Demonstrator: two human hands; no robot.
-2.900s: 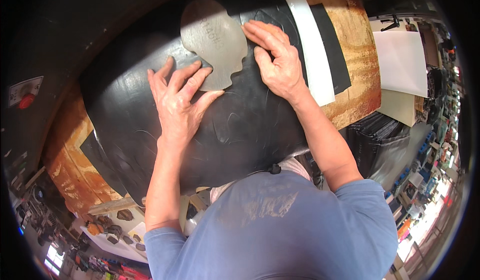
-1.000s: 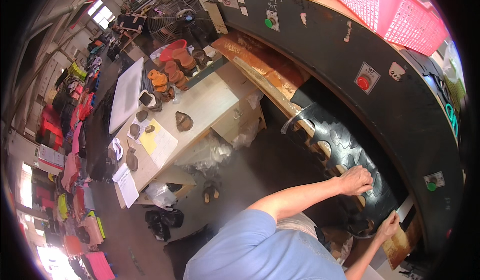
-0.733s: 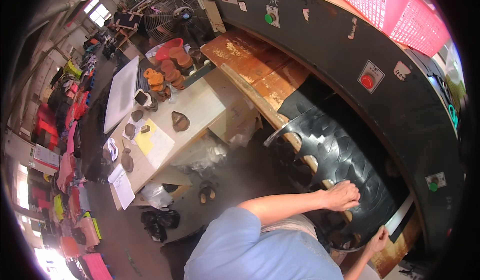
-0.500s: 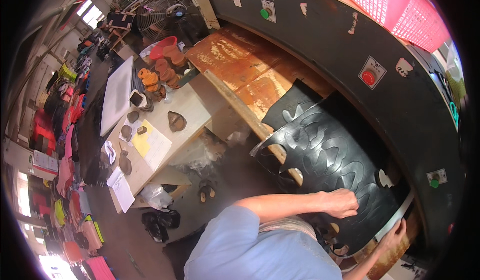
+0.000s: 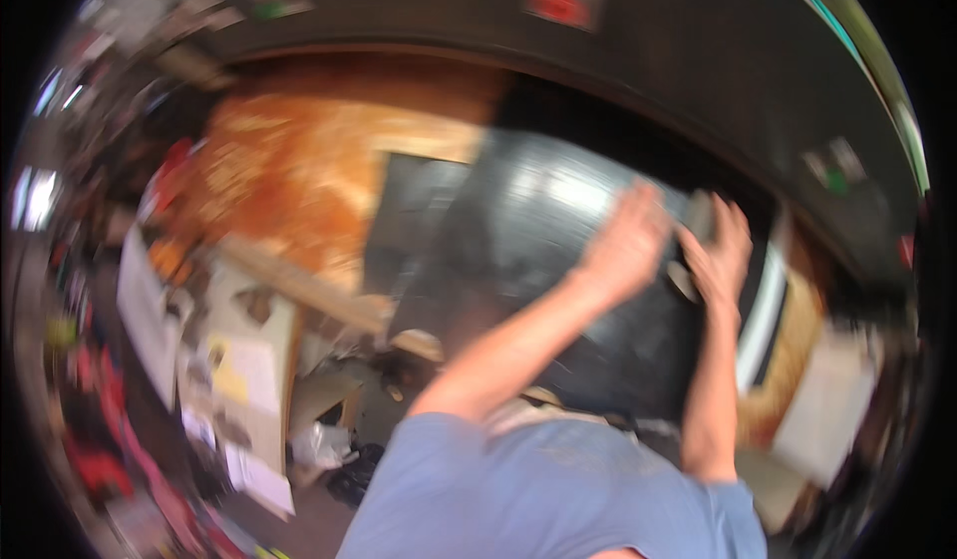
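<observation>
A glossy black sheet (image 5: 538, 220) lies on the brown worktop in front of me. My left hand (image 5: 628, 240) is stretched out over its right part, fingers extended and holding nothing. Close beside it, my right hand (image 5: 723, 260) has its thumb and fingers on either side of a small grey curved piece (image 5: 701, 217). Motion blur hides the exact kind of that piece. A beige rounded part (image 5: 683, 281) shows just below the right thumb; I cannot tell whether it belongs to the same piece.
A dark machine beam (image 5: 419, 20) with a red button (image 5: 558, 5) spans the far side. Rusty orange worktop (image 5: 289, 170) shows to the left. A side table (image 5: 269, 350) with papers stands at the lower left. A white strip (image 5: 766, 310) runs along the right edge.
The view has swung to the right. My left hand has gone from closed over the sheet to outstretched farther forward. My right hand has left the white strip for the small curved piece.
</observation>
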